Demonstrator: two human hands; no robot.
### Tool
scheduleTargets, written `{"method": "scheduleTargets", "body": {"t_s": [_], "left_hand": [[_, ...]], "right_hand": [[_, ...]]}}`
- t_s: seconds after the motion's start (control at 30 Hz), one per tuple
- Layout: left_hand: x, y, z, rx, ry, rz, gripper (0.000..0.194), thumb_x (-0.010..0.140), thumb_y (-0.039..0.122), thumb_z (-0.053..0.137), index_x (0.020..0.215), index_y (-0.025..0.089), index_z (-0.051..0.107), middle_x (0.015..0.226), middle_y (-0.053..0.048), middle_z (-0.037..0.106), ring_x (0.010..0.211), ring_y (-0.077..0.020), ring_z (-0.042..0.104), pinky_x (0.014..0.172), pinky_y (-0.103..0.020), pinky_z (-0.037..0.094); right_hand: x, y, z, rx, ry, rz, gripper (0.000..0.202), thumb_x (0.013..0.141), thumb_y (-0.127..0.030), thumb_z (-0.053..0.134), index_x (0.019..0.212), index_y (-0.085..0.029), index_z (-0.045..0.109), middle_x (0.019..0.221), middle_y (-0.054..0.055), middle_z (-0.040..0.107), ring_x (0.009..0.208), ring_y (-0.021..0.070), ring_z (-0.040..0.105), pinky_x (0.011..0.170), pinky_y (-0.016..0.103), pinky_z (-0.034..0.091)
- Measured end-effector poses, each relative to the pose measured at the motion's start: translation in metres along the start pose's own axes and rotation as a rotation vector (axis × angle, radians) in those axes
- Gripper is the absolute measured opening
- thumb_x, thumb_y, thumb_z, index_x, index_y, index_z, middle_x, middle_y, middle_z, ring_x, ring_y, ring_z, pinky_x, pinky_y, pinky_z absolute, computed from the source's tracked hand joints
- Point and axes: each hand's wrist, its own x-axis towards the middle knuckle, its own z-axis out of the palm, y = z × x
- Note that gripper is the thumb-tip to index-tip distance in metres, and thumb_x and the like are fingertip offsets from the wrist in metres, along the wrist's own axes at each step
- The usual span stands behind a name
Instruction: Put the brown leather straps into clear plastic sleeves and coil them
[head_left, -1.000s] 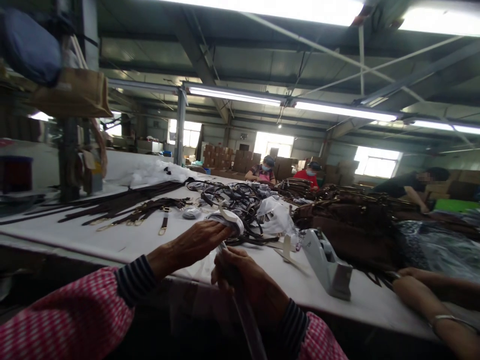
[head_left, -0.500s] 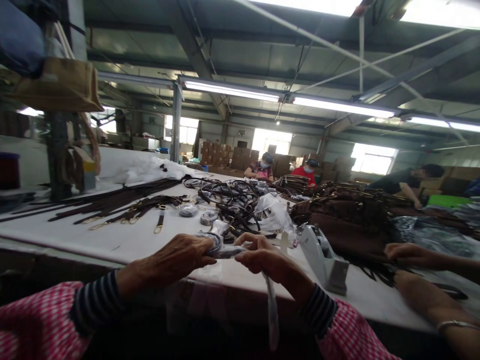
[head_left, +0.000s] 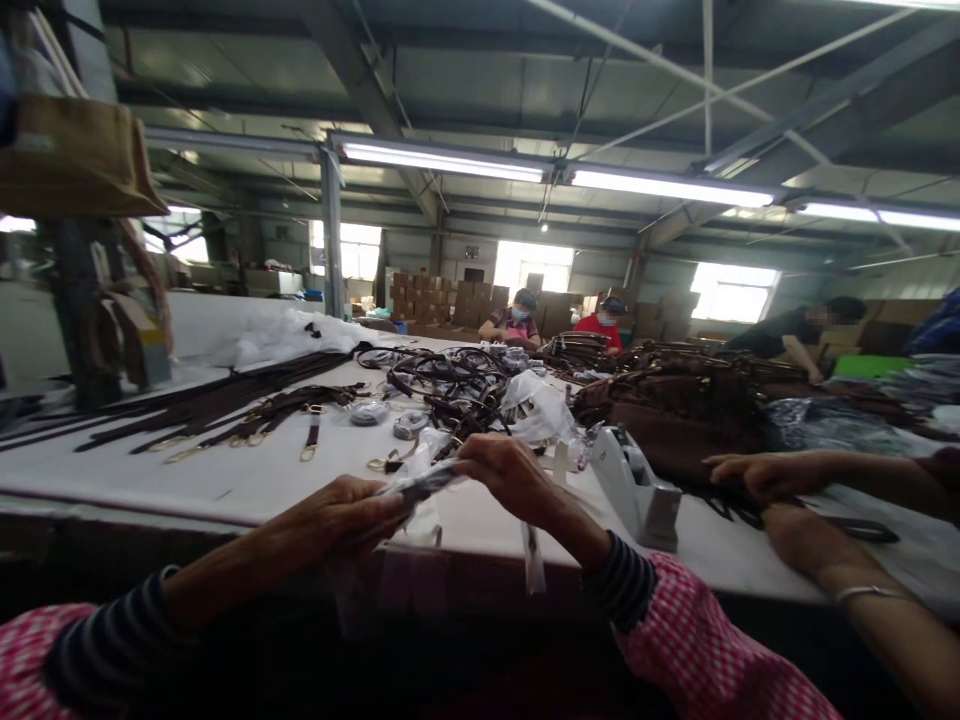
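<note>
My left hand is closed around one end of a plastic-wrapped strap, which looks grey and dark through the film. At its other end, the fingers of my right hand pinch the strap. It slants upward from left to right between my hands, over the near table edge. A loose wrapped tail dangles below my right wrist. Just beyond my hands lie coiled wrapped straps and a tangle of dark straps with buckles. Motion blurs the held piece slightly.
A white tape dispenser stands right of my right hand. Long brown straps cover the table's left side. Brown bags are heaped right. A co-worker's hands reach in from the right. Two masked people sit across the table.
My left hand has dropped lower and left; my right hand has risen, tilting the strap. The co-worker's upper hand has moved left. The whole view has shifted slightly.
</note>
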Motion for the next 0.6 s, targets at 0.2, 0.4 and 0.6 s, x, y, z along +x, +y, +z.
{"method": "scheduleTargets", "body": {"t_s": [0.2,0.4,0.6], "left_hand": [[-0.004,-0.016,0.0,-0.458,0.215,-0.049,0.053,0.084,0.066,0.071,0.072,0.014,0.069,0.046,0.002,0.05,0.039,-0.0078,0.036,0.041,-0.02,0.029],[-0.008,-0.007,0.014,-0.541,0.158,-0.023,0.056,0.08,0.067,0.075,0.073,0.011,0.073,0.041,0.003,0.047,0.039,-0.0068,0.037,0.044,-0.018,0.034],[-0.016,-0.01,0.0,-0.574,0.15,-0.088,0.05,0.077,0.06,0.079,0.073,0.011,0.073,0.04,0.002,0.049,0.036,-0.0062,0.038,0.039,-0.016,0.032]], "right_hand": [[-0.035,-0.047,0.039,-0.139,0.263,-0.141,0.012,0.102,-0.022,0.058,0.109,-0.021,0.068,0.112,0.011,0.07,0.103,0.0257,0.06,0.092,0.04,0.047],[-0.035,-0.038,0.086,0.633,0.061,0.3,0.042,0.08,-0.035,0.085,0.116,-0.021,0.067,0.098,0.003,0.07,0.066,0.014,0.055,0.062,0.027,0.043],[-0.033,-0.026,0.071,0.67,-0.067,0.252,0.014,0.085,-0.026,0.072,0.076,-0.016,0.068,0.069,-0.002,0.059,0.066,0.0135,0.05,0.061,0.026,0.035]]}}
